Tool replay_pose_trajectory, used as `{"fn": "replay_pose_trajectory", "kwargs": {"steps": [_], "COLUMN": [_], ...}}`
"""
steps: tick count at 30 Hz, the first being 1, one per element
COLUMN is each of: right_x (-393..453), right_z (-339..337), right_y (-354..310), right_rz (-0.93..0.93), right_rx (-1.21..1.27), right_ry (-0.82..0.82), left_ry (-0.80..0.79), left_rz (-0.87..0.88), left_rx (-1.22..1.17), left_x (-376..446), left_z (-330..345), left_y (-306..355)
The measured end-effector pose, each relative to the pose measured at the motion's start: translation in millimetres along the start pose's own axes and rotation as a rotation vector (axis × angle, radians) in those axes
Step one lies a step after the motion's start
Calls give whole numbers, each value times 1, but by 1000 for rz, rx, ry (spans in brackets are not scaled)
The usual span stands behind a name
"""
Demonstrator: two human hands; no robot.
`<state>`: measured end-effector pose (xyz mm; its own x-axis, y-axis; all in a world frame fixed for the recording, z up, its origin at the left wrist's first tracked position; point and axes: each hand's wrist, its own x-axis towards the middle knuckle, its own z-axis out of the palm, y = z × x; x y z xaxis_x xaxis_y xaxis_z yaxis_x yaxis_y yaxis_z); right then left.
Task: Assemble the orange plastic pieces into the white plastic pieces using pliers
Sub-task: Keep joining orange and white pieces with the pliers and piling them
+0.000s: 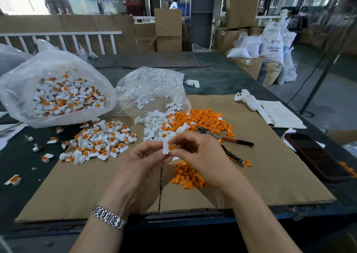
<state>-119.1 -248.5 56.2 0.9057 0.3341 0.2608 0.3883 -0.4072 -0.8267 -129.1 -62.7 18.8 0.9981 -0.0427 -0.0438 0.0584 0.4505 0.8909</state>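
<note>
My left hand (144, 159) pinches a white plastic piece (166, 148) above the cardboard sheet (270, 167). My right hand (195, 152) pinches an orange piece (171, 147) that sits in that white piece. The pliers (229, 139), with red and black handles, lie on the cardboard just right of my hands, held by neither hand. Loose orange pieces (208, 118) are heaped behind the hands, and a smaller orange heap (186, 176) lies under my right wrist. Loose white pieces (157, 123) lie beside the far heap.
A pile of assembled white-and-orange pieces (100, 142) lies at left. Behind it stand a clear bag of assembled pieces (58, 96) and a bag of white pieces (152, 86). A dark phone (316, 156), a notebook (280, 115) and a white toy (247, 100) lie at right.
</note>
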Motion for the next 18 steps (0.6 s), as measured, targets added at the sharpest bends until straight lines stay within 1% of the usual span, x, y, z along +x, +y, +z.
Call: {"fn": "replay_pose_trajectory", "kwargs": {"steps": [4,11,13,18], "right_x": [-1,-1,-1,-2], "right_z": [1,2,4,8], "right_y": [1,1,1,0], "right_rz": [-23,-36,-65,-102], "right_rx": [-11,-25,-76,-166], "right_ry": [36,63,70,71], "left_ry": [26,-5,23,90], "left_rz": [-4,0,15,10], "left_rx": [-16,31,91,97], "left_x": [0,-1,-1,1], "left_z": [1,2,4,6], "left_y": [-1,7,8,7]}}
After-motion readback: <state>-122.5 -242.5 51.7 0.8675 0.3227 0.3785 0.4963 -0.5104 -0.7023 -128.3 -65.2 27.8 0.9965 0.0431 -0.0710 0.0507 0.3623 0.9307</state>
